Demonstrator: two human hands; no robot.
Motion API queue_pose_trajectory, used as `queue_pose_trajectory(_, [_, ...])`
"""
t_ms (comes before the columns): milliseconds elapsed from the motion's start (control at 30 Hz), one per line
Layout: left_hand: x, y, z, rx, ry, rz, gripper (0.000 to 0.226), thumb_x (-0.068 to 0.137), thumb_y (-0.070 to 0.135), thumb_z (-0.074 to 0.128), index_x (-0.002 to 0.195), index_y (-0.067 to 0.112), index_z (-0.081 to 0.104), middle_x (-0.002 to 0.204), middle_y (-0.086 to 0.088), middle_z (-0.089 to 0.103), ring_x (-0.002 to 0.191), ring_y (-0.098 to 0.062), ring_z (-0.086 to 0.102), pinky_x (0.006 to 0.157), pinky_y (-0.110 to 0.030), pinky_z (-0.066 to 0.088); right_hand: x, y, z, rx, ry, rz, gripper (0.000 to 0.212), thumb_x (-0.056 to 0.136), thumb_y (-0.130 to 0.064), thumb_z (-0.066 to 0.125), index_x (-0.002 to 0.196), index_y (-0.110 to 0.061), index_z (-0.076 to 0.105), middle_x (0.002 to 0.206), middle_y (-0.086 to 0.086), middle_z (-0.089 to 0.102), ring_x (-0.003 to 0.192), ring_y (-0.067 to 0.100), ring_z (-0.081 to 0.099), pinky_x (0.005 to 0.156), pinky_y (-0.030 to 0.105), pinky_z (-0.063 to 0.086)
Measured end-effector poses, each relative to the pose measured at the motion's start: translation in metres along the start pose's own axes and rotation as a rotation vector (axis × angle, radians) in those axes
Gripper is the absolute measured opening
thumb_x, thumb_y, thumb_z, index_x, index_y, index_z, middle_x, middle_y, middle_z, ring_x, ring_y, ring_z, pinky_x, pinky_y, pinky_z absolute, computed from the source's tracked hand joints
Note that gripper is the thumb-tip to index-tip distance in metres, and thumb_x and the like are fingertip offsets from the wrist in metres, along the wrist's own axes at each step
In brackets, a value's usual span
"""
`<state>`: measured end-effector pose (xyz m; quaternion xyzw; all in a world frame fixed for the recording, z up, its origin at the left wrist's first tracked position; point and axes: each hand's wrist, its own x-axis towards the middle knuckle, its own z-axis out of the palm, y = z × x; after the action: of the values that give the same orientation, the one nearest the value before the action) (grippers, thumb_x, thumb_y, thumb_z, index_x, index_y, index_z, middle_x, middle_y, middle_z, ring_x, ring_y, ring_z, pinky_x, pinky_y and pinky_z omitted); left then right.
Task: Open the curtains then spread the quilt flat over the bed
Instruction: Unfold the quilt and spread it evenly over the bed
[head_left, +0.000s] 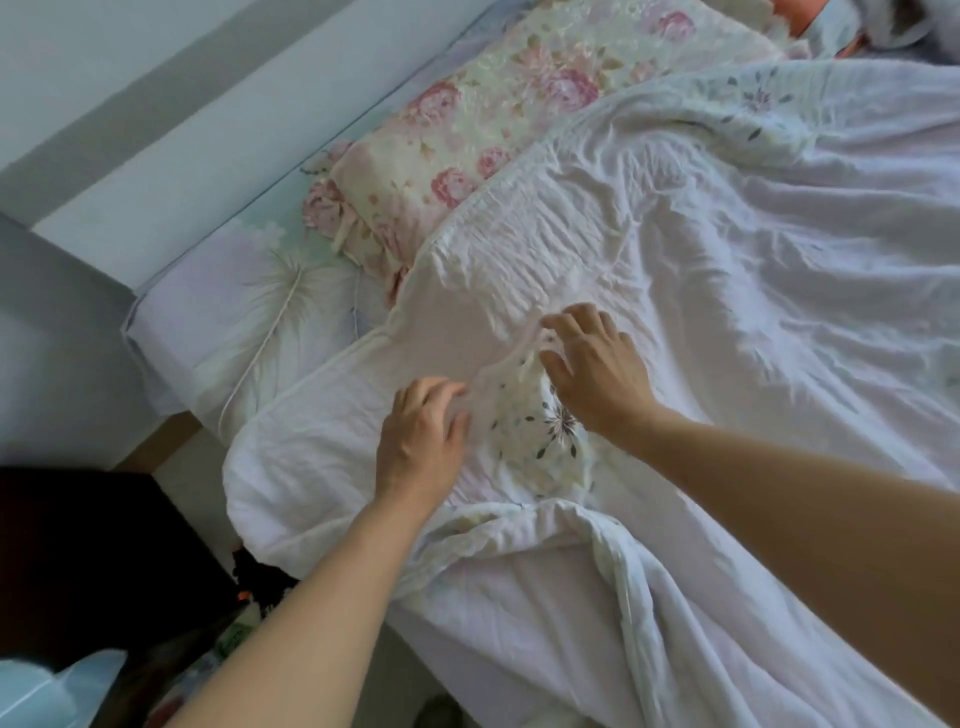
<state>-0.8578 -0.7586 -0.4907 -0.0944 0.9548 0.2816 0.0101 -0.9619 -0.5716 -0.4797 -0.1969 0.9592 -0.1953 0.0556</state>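
A pale white quilt (727, 249) lies rumpled over most of the bed, its near corner folded back so a flower-printed patch (540, 431) shows. My left hand (423, 441) rests on the quilt just left of that patch, fingers curled against a raised fold. My right hand (597, 364) is on the other side of the patch, fingers spread and bent over the same fold. Whether either hand pinches the cloth is not clear. No curtains are in view.
A rose-patterned pillow (467, 130) lies at the head of the bed beside the white headboard ledge (208, 156). The bed sheet (249, 312) with a dandelion print shows at the left corner. A dark piece of furniture (88, 561) stands on the floor at lower left.
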Motion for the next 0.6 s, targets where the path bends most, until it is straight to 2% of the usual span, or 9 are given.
queue_pose_trajectory(67, [-0.027,-0.007,0.001,-0.075,-0.080,0.000,0.029,0.092,0.034,0.059,0.115,0.017,0.064,0.116,-0.001,0.057,0.107,-0.022,0.056,0.093,-0.038,0.045,-0.027,-0.006,0.006,-0.003,-0.048,0.011,0.041,0.096,-0.041,0.044,0.131,-0.022,0.048,0.127,0.003,0.047,0.116,0.024,0.048,0.086,0.038,0.042])
queue_pose_trajectory(167, [-0.062,-0.022,0.001,-0.056,-0.337,0.035,0.056,0.078,0.071,0.052,0.118,0.032,0.058,0.113,0.015,0.051,0.103,-0.007,0.054,0.090,-0.031,0.040,-0.072,-0.010,0.011,-0.035,-0.124,-0.010,0.055,0.087,-0.067,0.041,0.125,-0.028,0.050,0.117,-0.006,0.053,0.103,0.017,0.057,0.066,0.025,0.037])
queue_pose_trajectory(233, [-0.082,-0.036,0.001,0.106,-0.488,0.124,0.067,0.070,0.074,0.055,0.125,0.038,0.050,0.117,0.019,0.049,0.109,-0.004,0.047,0.091,-0.028,0.034,-0.105,-0.015,0.014,-0.068,-0.260,-0.035,0.070,0.075,-0.082,0.035,0.123,-0.033,0.046,0.118,-0.011,0.053,0.105,0.015,0.057,0.069,0.026,0.040])
queue_pose_trajectory(267, [-0.089,-0.044,0.000,0.174,-0.521,0.175,0.061,0.073,0.063,0.060,0.127,0.038,0.048,0.119,0.017,0.049,0.112,-0.007,0.046,0.091,-0.029,0.034,-0.121,-0.017,0.017,-0.099,-0.353,-0.032,0.075,0.071,-0.085,0.037,0.126,-0.034,0.043,0.121,-0.011,0.052,0.108,0.017,0.055,0.077,0.031,0.042])
queue_pose_trajectory(333, [-0.099,-0.056,-0.005,0.237,-0.486,0.241,0.044,0.080,0.026,0.059,0.123,0.034,0.054,0.118,0.012,0.055,0.111,-0.016,0.050,0.091,-0.032,0.036,-0.148,-0.022,0.025,-0.185,-0.500,0.022,0.068,0.077,-0.070,0.051,0.132,-0.033,0.034,0.122,-0.006,0.052,0.109,0.023,0.056,0.088,0.039,0.044])
queue_pose_trajectory(400, [-0.107,-0.063,-0.015,0.248,-0.477,0.254,0.042,0.078,0.007,0.051,0.113,0.027,0.062,0.114,0.007,0.061,0.107,-0.021,0.054,0.091,-0.035,0.037,-0.168,-0.031,0.032,-0.154,-0.531,0.113,0.050,0.085,-0.039,0.054,0.131,-0.030,0.037,0.119,0.002,0.058,0.105,0.029,0.060,0.084,0.040,0.049])
queue_pose_trajectory(467, [-0.113,-0.068,-0.027,0.335,-0.604,0.260,0.033,0.081,0.010,0.047,0.105,0.021,0.066,0.112,0.003,0.065,0.108,-0.024,0.054,0.094,-0.036,0.035,-0.183,-0.050,0.035,-0.041,-0.595,0.195,0.042,0.081,-0.031,0.054,0.123,-0.034,0.048,0.115,0.001,0.063,0.102,0.027,0.061,0.082,0.034,0.050])
queue_pose_trajectory(533, [-0.123,-0.076,-0.040,0.440,-0.840,0.214,0.025,0.083,0.024,0.042,0.089,0.019,0.065,0.104,-0.004,0.067,0.098,-0.026,0.056,0.099,-0.039,0.035,-0.197,-0.073,0.041,0.102,-0.811,0.278,0.038,0.076,-0.034,0.059,0.114,-0.040,0.057,0.113,-0.006,0.063,0.099,0.019,0.061,0.084,0.031,0.049])
queue_pose_trajectory(600, [-0.138,-0.093,-0.052,0.356,-1.053,0.041,0.030,0.082,0.038,0.040,0.074,0.020,0.062,0.093,-0.009,0.067,0.084,-0.024,0.058,0.098,-0.039,0.041,-0.212,-0.097,0.051,0.196,-1.065,0.366,0.034,0.069,-0.036,0.062,0.103,-0.041,0.061,0.107,-0.009,0.063,0.093,0.013,0.059,0.084,0.031,0.050])
